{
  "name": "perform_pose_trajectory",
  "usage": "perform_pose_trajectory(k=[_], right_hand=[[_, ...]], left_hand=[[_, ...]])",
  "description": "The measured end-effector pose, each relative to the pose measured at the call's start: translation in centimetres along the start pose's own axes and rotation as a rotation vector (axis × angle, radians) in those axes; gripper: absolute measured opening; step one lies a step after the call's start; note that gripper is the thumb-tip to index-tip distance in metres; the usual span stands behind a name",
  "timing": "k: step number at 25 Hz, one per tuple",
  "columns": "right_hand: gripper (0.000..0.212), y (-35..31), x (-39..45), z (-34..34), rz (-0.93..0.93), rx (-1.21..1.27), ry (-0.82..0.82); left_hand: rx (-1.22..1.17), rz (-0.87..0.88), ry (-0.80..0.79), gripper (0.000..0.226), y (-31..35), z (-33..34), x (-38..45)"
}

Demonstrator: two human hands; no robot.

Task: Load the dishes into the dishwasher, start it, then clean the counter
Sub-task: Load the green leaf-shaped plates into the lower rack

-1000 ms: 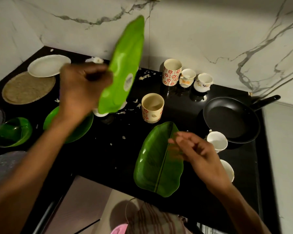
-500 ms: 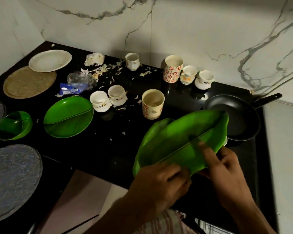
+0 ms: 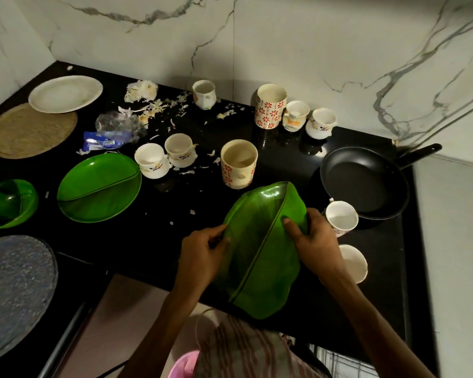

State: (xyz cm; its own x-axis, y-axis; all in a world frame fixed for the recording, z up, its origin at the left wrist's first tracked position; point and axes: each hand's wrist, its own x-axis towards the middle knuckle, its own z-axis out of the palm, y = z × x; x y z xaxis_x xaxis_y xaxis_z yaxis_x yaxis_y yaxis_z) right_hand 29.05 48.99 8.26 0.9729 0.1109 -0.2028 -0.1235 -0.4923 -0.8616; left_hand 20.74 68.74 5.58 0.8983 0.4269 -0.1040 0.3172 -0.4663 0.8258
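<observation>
From the head view, both hands hold a green leaf-shaped plate (image 3: 260,257) over the near edge of the black counter (image 3: 153,233). The left hand (image 3: 202,257) curls around the plate's left rim, and the right hand (image 3: 311,241) grips its right rim with the thumb pressed on the inner face. A second green leaf plate (image 3: 99,186) lies flat on the counter to the left, beside two small white cups (image 3: 150,160). A tall cup with red flowers (image 3: 238,163) stands just beyond the held plate. A black frying pan (image 3: 363,182) sits to the right, with a white cup (image 3: 341,217) at its near rim. White scraps (image 3: 150,105) litter the back of the counter.
</observation>
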Motion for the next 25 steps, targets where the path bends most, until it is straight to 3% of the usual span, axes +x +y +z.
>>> perform_pose_trajectory(k=[4,8,21,25], right_hand=[[0.027,0.1,1.1,1.0,-0.052,-0.413,-0.031],[0.023,0.1,2.2,1.4,-0.081,-0.538,-0.044],[0.023,1.3,2.3,2.8,-0.003,-0.598,-0.041],[0.043,1.8,1.2,2.5,0.028,-0.482,-0.077]], left_hand=[[0.060,-0.034,0.067,0.032,-0.6,0.7,0.0],[0.173,-0.006,0.081,0.033,-0.3,1.0,0.1],[0.374,0.037,0.098,0.032,-0.7,1.8,0.2],[0.287,0.026,0.111,0.032,-1.2,1.8,0.0]])
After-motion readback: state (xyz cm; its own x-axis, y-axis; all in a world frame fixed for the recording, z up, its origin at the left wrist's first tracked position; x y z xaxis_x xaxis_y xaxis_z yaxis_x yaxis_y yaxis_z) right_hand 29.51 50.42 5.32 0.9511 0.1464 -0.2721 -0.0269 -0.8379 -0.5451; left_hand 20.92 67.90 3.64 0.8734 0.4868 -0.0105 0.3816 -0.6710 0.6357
